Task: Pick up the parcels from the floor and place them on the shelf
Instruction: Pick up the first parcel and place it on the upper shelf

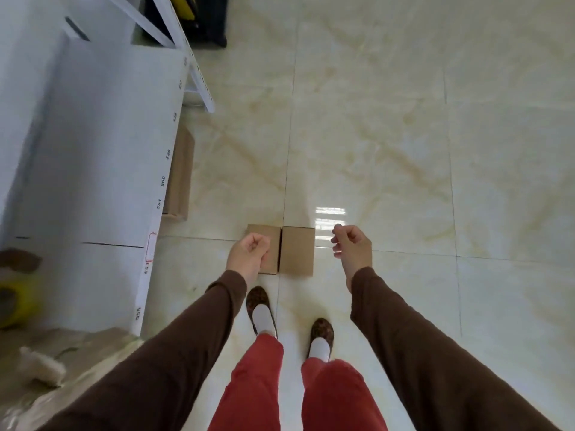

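Two small brown cardboard parcels lie side by side on the tiled floor just ahead of my feet: the left parcel (270,244) and the right parcel (297,250). My left hand (247,255) hovers over the left parcel with its fingers curled in, holding nothing. My right hand (353,245) hangs to the right of the right parcel, fingers loosely curled and empty. A white shelf (102,157) with numbered labels along its edge stands at the left. A third brown parcel (180,175) sits under that shelf's edge.
A glossy cream tiled floor (404,135) spreads ahead and to the right. A dark object (211,23) stands at the top beyond the shelf frame. A yellow item (15,303) and plastic-wrapped goods (62,368) lie at the lower left.
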`<state>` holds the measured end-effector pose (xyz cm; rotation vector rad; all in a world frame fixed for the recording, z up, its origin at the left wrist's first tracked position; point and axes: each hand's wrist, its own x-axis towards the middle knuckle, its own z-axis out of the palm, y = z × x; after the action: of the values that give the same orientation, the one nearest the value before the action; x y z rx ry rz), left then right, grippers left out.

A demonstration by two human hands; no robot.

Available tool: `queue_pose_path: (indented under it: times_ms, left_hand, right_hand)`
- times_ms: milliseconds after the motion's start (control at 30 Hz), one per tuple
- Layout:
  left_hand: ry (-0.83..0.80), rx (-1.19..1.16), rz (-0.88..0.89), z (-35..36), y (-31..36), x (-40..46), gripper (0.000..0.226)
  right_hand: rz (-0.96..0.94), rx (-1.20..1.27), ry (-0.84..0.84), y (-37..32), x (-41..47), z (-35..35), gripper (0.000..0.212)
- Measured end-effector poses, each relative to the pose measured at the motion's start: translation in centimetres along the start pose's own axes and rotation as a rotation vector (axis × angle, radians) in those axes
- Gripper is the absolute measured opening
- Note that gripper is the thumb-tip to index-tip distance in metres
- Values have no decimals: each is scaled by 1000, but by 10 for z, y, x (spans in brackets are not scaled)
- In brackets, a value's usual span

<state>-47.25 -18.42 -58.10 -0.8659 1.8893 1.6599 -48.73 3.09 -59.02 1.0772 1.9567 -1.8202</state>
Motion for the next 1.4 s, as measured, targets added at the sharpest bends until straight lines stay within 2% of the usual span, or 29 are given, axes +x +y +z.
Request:
queue_pose_path:
  times_ms: [133, 267, 367, 600, 833, 933, 1100, 1167, 1300, 1400]
  left_hand:
    - [-60, 90, -133, 21, -48, 66, 10]
    - [-93, 154, -236, 48, -96, 128, 36]
    - [-113, 211, -270, 66, -133, 170, 45]
    - [-111, 274, -317, 101, -201, 245, 56]
    - [-28, 277, -342, 120, -246, 289, 63]
    - [-13, 300, -343, 126, -257, 298, 61]
    - [0, 360, -369, 135, -267, 312, 57]
    - [19, 346, -337, 136, -262, 308, 56]
    - [46, 268, -265, 138, -213, 280, 18]
    - [65, 198, -177, 139, -158, 256, 17]
  right_hand:
    - [98, -33, 4, 54, 59, 18, 11]
    - [164, -148, -76, 115, 121, 32, 25]
    - [224, -214, -105, 156, 162, 36, 36]
    - [319, -312, -171, 241, 233, 42, 46]
    - [449, -316, -252, 298, 275, 54, 65]
    - [464, -313, -275, 309, 283, 58, 68]
    - [495, -262, -323, 311, 285, 60, 54]
    - [488, -246, -297, 306, 284, 58, 57]
    - [420, -189, -264, 268, 272, 44, 58]
    - [300, -158, -266, 203, 251, 29, 49]
